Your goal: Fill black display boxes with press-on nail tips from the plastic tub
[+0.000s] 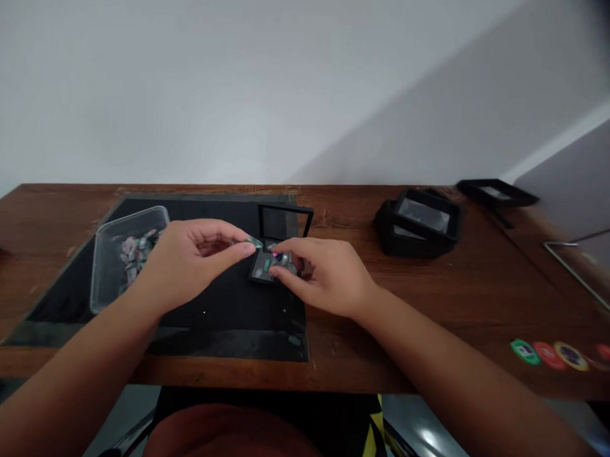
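Note:
My left hand [200, 255] pinches a small, shiny, greenish piece [254, 243] between thumb and forefinger; its exact kind is too small to make out. Just right of it, a small black case [259, 273] stands with its framed, window-like lid [286, 216] raised. Several little pieces lie inside, among them a green piece [267, 265]. Over the case's right part is my right hand [321, 271], thumb and forefinger apart. A bright pink-purple spot [276, 255] shows by its forefinger tip. Whether that hand touches the pieces is unclear, and it hides part of the case.
A clear plastic tub [99, 262] of pinkish and green pieces is at left on a black mat [228, 324]. Black window-lidded boxes [420, 228] are piled at right, another black frame [496, 192] beyond. Colourful round badges [569, 356] lie near the table's front right.

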`<state>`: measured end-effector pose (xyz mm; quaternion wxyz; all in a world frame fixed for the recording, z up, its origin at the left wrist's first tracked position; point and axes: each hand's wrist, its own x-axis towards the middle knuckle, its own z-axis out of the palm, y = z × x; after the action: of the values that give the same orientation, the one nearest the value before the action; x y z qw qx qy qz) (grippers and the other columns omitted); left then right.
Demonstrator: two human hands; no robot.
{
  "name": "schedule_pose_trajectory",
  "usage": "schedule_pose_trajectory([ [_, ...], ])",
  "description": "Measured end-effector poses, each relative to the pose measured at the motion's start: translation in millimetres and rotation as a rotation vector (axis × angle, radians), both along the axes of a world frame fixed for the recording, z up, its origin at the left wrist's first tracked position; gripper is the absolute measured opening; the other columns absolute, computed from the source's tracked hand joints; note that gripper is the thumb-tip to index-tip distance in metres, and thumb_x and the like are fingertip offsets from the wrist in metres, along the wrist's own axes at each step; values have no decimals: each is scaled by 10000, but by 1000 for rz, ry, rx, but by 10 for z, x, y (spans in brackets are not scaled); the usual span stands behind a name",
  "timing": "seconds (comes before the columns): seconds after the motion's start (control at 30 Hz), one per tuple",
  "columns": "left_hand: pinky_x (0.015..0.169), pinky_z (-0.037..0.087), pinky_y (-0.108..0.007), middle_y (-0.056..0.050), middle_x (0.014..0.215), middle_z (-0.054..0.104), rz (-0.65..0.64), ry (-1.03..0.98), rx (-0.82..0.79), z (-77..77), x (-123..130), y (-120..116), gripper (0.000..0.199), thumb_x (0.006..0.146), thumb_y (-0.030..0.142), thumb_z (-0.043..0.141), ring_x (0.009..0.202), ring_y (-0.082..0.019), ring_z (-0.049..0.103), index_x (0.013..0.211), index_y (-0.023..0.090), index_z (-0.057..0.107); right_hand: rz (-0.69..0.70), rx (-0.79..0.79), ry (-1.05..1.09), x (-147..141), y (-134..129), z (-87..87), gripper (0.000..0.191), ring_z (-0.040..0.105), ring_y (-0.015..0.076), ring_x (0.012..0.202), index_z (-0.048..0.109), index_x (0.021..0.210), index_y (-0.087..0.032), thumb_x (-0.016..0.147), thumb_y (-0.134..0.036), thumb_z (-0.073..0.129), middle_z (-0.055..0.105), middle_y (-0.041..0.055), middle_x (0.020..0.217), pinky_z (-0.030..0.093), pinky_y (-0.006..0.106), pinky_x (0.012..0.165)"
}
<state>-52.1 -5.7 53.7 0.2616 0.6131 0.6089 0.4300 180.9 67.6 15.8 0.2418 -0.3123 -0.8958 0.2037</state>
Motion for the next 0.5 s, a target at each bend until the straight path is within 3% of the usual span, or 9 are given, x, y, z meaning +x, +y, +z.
schedule_pose_trajectory([
  [0.07,654,658,-280,-26,801,835,-76,-64,-25,-85,89,37,125,817,380,848,704,-187,774,875,270,861,12,-7,100,8,17,-13,338,643,126,670,786,1196,-232,958,-465,730,768,-10,841,436,260,668],
  [0.17,679,686,-283,-31,804,841,-135,-155,-42,-178,161,80,103,808,331,879,715,-193,792,882,260,871,59,-6,251,22,44,-35,256,665,116,697,796,1104,-212,977,-414,703,770,-12,839,463,245,680],
  [0.3,673,694,-264,-15,783,843,-96,-218,-32,-255,192,120,88,760,270,908,700,-196,803,845,276,885,82,11,281,41,40,-51,166,679,98,697,804,1034,-205,998,-321,692,772,-19,831,473,226,671],
  [0.5,527,619,-169,33,713,823,-57,-157,-33,-350,165,126,92,746,298,933,597,-157,776,815,338,887,80,53,235,58,9,-36,190,714,106,717,811,1132,-231,1032,-318,675,812,-8,898,519,223,707],
])
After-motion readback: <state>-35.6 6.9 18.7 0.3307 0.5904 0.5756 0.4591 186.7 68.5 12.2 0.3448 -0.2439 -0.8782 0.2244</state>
